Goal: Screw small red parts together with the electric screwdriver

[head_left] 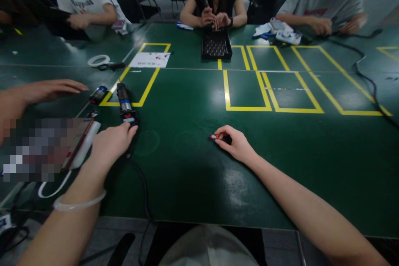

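My left hand (114, 143) is closed around the near end of a black tool with a silver-and-blue band (125, 104), which lies on the green table; its exact kind is not clear. The fingers on the tool's far side are partly hidden. Toward the middle of the table, my right hand (233, 143) pinches a tiny red-and-orange part (213, 137) between thumb and fingertips, just at the tabletop. Left of the tool lies a short dark cylinder with a blue band (99, 94).
Another person's hand (46, 93) reaches in from the left, above a tablet-like device (77, 141). A black cable (143, 183) runs off the near edge. Yellow tape outlines (249, 109), a paper sheet (149, 60) and a black tray (216, 55) lie farther off, before seated people.
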### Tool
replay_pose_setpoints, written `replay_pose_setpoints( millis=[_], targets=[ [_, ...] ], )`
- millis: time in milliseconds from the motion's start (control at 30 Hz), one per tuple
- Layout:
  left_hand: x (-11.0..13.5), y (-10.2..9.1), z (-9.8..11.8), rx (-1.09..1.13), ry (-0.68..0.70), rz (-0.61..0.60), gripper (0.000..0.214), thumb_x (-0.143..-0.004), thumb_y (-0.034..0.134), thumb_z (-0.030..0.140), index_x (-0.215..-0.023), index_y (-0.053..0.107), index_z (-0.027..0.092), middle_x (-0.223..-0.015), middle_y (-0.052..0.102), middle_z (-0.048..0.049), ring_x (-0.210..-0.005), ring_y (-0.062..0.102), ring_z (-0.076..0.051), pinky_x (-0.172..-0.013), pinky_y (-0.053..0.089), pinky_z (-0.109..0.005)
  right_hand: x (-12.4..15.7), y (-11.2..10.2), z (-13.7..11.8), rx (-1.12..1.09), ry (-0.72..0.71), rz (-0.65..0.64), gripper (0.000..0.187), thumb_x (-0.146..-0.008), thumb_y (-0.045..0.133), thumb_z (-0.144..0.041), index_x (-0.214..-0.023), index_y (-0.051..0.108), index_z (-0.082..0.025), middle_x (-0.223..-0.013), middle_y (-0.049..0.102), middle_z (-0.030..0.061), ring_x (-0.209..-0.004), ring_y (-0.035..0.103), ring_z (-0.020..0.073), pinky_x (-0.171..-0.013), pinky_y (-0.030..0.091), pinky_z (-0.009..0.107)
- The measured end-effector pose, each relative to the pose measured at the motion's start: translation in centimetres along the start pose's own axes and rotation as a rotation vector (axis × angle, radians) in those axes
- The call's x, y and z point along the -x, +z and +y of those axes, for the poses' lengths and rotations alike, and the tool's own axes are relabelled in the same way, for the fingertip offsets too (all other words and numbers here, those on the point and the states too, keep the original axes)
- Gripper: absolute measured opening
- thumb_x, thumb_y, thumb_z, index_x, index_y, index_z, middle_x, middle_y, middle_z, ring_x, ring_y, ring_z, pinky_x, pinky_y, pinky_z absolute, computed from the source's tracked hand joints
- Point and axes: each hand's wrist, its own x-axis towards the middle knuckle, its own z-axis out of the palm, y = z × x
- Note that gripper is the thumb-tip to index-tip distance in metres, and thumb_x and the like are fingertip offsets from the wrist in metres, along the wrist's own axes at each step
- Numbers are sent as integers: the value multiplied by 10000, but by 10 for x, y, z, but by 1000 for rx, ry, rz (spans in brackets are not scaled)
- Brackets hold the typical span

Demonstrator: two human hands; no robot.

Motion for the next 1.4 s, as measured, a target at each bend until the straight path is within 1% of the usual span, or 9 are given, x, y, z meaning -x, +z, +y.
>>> replay_pose_setpoints(
  millis=[133,233,433,600,733,867,1000,1233,1400],
  targets=[
    [-10,-9,41,47,80,86,609,-963,179,531,-1065,624,128,-941,685,-230,-873,668,-395,-696,476,-433,-1,0,1,1,5,0,137,-856,630,-179,-990,609,-199,-882,655,27,-813,630,167,-771,484,317],
    [-9,-17,73,84,150,130,550,-968,239,503,-1047,631,126,-918,691,-220,-861,674,-383,-713,482,-430,-1,0,2,-2,8,-2,137,-857,627,-177,-991,610,-196,-887,652,30,-814,626,167,-771,486,315],
    [15,-27,128,155,332,190,472,-989,292,441,-1016,633,116,-882,697,-183,-822,685,-343,-692,480,-382,-1,0,3,-18,-2,13,147,-853,620,-159,-994,607,-199,-906,649,29,-812,622,160,-758,491,298],
    [40,-21,155,209,549,256,404,-999,334,408,-931,627,138,-886,705,-144,-831,686,-289,-678,466,-338,-2,-2,4,-20,-17,86,153,-858,604,-152,-1004,602,-201,-930,645,35,-827,623,162,-786,500,307],
    [55,-12,162,276,757,353,320,-988,404,350,-850,615,154,-824,694,-87,-793,675,-237,-680,459,-325,-2,-3,7,0,-11,147,156,-861,600,-163,-1012,595,-201,-936,645,39,-823,628,167,-793,500,318],
    [61,-7,161,311,910,378,280,-973,437,326,-814,604,166,-793,685,-52,-750,659,-216,-646,446,-324,-1,-3,8,38,-7,114,153,-853,602,-164,-1000,595,-205,-930,651,36,-826,626,178,-788,486,328],
    [60,-6,157,314,982,356,266,-959,459,326,-800,601,168,-800,688,-43,-723,650,-204,-627,437,-321,-1,-1,6,96,-16,42,155,-834,628,-154,-979,599,-200,-907,657,28,-825,623,183,-790,461,337],
    [58,-9,154,328,1075,356,274,-949,479,324,-761,594,161,-764,679,-38,-695,642,-184,-627,425,-306,-3,0,3,186,-33,0,152,-835,644,-142,-978,616,-185,-893,665,37,-821,618,193,-786,443,347],
    [59,-8,152,348,1108,373,286,-950,473,326,-745,587,163,-746,668,-31,-671,633,-180,-613,415,-316,-3,0,1,201,-80,-46,145,-856,658,-179,-1000,660,-193,-1024,656,78,-993,608,230,-841,453,365]
  ],
)
